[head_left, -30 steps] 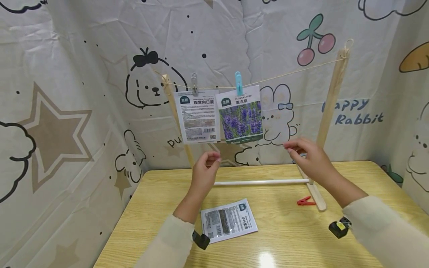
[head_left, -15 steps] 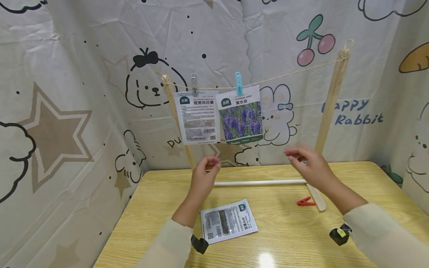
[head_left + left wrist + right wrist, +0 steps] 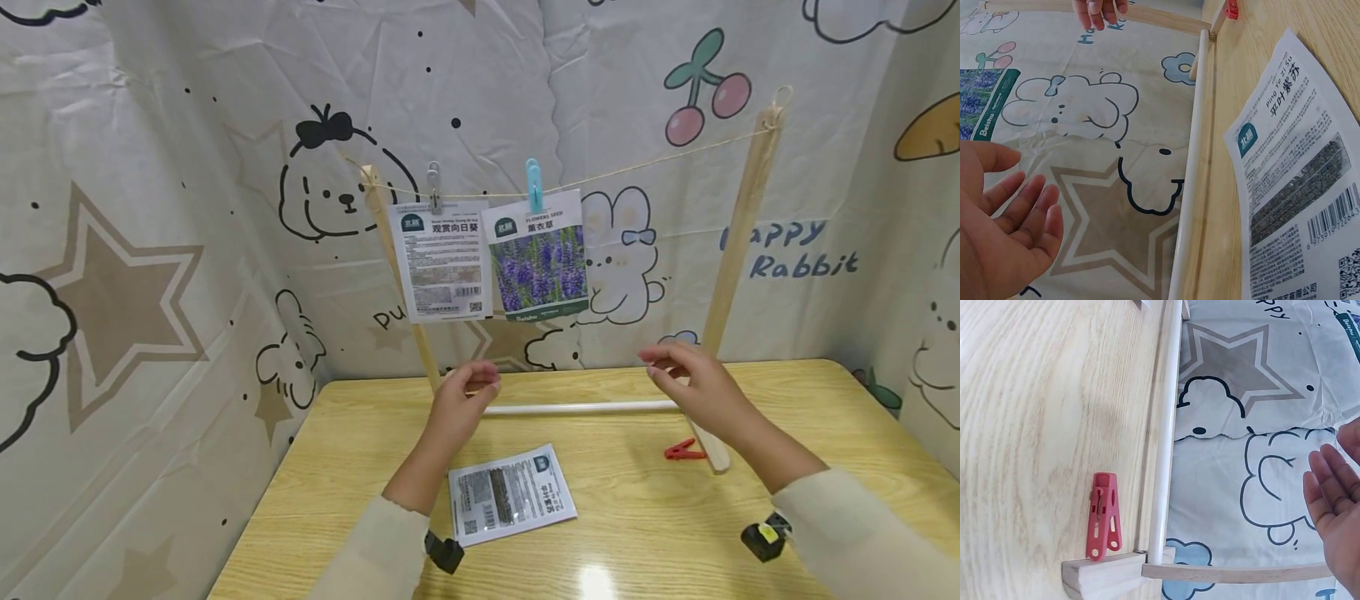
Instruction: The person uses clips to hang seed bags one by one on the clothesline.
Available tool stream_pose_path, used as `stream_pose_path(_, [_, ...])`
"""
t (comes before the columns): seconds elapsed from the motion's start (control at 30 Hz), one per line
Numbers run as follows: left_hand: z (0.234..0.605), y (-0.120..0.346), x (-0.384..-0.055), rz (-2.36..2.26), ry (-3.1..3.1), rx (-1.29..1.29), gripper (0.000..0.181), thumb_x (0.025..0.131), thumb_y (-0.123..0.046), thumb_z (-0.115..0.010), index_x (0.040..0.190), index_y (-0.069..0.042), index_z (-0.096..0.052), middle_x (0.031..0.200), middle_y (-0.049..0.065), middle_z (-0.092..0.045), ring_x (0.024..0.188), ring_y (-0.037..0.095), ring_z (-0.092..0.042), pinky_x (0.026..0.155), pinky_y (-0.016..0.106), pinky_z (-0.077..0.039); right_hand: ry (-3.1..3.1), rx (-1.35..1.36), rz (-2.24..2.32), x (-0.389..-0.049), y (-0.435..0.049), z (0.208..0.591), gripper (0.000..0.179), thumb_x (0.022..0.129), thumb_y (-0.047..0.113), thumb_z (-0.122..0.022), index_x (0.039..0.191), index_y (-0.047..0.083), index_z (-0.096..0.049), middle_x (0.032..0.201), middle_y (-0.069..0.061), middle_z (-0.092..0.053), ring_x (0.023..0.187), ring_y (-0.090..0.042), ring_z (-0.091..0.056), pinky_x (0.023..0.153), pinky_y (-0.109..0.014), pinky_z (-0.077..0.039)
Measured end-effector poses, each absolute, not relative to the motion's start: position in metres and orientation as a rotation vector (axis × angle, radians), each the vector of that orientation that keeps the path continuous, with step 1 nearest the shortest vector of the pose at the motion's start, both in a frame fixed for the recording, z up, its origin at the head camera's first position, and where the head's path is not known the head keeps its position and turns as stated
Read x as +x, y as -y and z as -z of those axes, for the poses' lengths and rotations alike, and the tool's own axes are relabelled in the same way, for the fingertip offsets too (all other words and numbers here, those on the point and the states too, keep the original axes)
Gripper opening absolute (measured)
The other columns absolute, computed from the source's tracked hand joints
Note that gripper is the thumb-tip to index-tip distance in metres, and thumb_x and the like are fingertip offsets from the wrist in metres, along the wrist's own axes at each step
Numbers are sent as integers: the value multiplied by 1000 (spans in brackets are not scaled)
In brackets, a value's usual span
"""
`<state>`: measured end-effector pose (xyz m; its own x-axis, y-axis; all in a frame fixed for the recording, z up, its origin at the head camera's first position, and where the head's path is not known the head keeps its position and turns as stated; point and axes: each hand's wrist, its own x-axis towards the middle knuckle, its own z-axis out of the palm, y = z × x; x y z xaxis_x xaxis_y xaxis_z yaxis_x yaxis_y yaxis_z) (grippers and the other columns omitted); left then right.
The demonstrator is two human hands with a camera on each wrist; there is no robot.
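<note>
Two seed packets hang from a thin string: a white text-covered packet (image 3: 442, 262) under a grey clothespin (image 3: 434, 187), and a lavender packet (image 3: 538, 262) under a blue clothespin (image 3: 534, 185). My left hand (image 3: 459, 408) hovers below the white packet with loosely bent fingers, holding nothing. To the right, my right hand (image 3: 693, 383) hovers before the wooden post (image 3: 738, 233), likewise holding nothing, fingers relaxed. A third packet (image 3: 513, 493) lies on the table, text side up, below the left hand. Beside the stand's foot lies a red clothespin (image 3: 1104, 515).
The string runs between two wooden posts, the left one (image 3: 397, 250) shorter in view. A white rod (image 3: 585, 408) joins their bases low along the table (image 3: 630, 533). Behind hangs a patterned cloth (image 3: 480, 75).
Both hands have sunk slightly, the left one a little more. The hanging packets, the packet on the table and the clothespins stay where they were.
</note>
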<state>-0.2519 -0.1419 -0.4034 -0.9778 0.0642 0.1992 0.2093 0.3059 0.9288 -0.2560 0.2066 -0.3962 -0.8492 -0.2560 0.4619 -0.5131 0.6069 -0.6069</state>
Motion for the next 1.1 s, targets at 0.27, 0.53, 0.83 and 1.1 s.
stream_pose_path(0.27, [411, 144, -248, 1760, 2531, -334, 29, 96, -14, -67, 124, -11, -66, 122, 8, -67, 115, 24, -63, 98, 40, -52, 2590, 562, -1152, -249, -215, 407, 26, 101, 17, -62, 124, 7, -66, 111, -8, -66, 91, 1, -57, 76, -15, -50])
stream_pose_path(0.53, [419, 146, -247, 1726, 2621, -365, 38, 94, -17, -70, 130, -9, -63, 127, 13, -67, 120, 28, -62, 100, 43, -50, 2660, 519, -1144, -243, -224, 419, 29, 102, 22, -61, 128, 7, -64, 119, -11, -66, 95, -5, -59, 78, -19, -53])
stream_pose_path(0.83, [429, 150, -243, 1691, 2743, -377, 44, 94, -18, -71, 135, -9, -60, 132, 10, -65, 126, 31, -58, 106, 48, -47, 2639, 544, -1126, -240, -232, 437, 29, 99, 14, -65, 125, 4, -65, 119, -12, -66, 94, 9, -56, 80, -16, -52])
stream_pose_path(1.1, [436, 153, -240, 1507, 2878, -421, 45, 95, -24, -70, 137, -10, -60, 137, 9, -63, 130, 31, -56, 110, 51, -44, 2692, 562, -1109, -236, -239, 446, 30, 99, 15, -66, 127, 5, -65, 121, -12, -66, 97, 7, -56, 84, -23, -54])
